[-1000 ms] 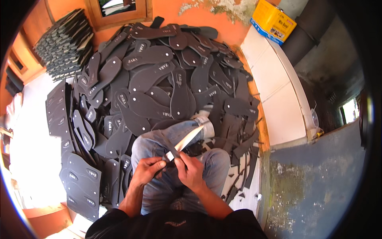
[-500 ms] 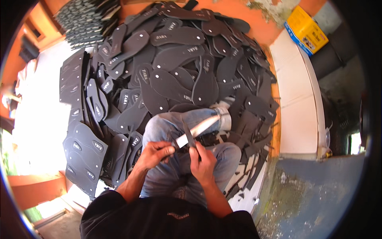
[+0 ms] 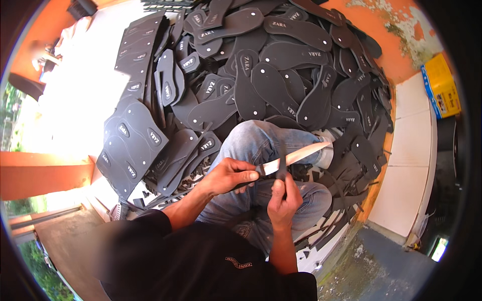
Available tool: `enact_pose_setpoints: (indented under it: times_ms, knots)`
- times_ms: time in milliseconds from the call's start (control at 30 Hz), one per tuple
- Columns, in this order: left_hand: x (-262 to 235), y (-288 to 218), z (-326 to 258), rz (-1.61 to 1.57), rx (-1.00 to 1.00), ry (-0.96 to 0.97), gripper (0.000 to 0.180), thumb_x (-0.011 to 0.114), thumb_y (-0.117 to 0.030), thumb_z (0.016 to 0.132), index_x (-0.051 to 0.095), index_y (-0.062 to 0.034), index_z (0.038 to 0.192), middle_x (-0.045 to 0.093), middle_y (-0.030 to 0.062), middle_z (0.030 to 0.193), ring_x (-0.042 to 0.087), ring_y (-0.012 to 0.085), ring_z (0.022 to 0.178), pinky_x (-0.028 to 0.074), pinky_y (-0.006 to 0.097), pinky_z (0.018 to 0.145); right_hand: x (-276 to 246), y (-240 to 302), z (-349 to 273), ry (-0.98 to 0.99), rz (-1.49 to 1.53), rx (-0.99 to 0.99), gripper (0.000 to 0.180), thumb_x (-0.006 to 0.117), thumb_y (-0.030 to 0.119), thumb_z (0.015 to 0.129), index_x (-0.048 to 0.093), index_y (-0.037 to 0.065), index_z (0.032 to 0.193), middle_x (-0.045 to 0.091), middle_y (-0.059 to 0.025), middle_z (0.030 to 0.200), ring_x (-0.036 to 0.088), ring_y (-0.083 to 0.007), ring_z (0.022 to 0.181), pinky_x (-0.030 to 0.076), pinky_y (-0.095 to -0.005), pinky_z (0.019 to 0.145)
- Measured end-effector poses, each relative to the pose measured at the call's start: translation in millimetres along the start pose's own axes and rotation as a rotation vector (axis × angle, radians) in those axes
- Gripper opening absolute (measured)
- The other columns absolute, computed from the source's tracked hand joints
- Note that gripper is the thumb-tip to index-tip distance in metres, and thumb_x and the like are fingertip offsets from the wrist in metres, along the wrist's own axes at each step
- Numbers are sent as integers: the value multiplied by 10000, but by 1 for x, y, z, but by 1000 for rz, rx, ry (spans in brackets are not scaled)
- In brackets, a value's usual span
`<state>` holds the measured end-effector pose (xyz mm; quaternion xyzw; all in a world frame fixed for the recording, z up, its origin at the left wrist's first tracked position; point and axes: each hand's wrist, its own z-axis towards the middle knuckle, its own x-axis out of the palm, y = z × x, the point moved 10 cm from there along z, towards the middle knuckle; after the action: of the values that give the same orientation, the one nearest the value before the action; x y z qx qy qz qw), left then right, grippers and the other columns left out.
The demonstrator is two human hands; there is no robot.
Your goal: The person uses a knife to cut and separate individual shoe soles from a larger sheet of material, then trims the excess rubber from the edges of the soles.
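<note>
My left hand (image 3: 230,176) is closed round the dark handle of a knife. The knife's long bright blade (image 3: 305,151) points right, over my bent legs. Between the fingers and thumb of my right hand (image 3: 284,201) is a narrow dark strip (image 3: 282,159), standing upright across the blade near its handle end. The strip seems to touch the blade; whether it is a sharpening tool or a scrap of sole material, I cannot tell. Beyond my knees lies a big heap of black sandal soles (image 3: 291,55), many with a pale dot.
Uncut black sheets (image 3: 133,145) with raised sole shapes stand at the left. Dark offcuts (image 3: 346,193) lie around my legs. A yellow and blue box (image 3: 442,86) stands on the white tiled ledge (image 3: 411,135) at the right. Another person (image 3: 45,55) is at the far left.
My view has turned to the left, so the heap and my hands appear farther right. The dark strip sits slightly farther from the knife handle. Both hands keep their hold.
</note>
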<state>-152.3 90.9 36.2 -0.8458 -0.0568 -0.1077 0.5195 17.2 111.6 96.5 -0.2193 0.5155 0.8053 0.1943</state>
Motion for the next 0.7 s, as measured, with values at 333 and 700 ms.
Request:
enact_pose_setpoints:
  times_ms: [333,700]
  knots:
    - [-80,-34,-28,848,285,-639,312,715,-209,783,658,46,953,631,113,763,572,167,668,455,298,618,20,-57,-23,246,737,791,288,458,249,967,566,3,1073,497,-23,572,437,-95,454,350,-221,452]
    - [-32,-58,-30,564,600,-455,296,728,-236,782,663,10,933,599,96,685,557,204,581,429,312,544,59,-20,-10,333,648,679,351,447,294,970,576,-5,1103,503,-15,576,437,-77,470,368,-223,455]
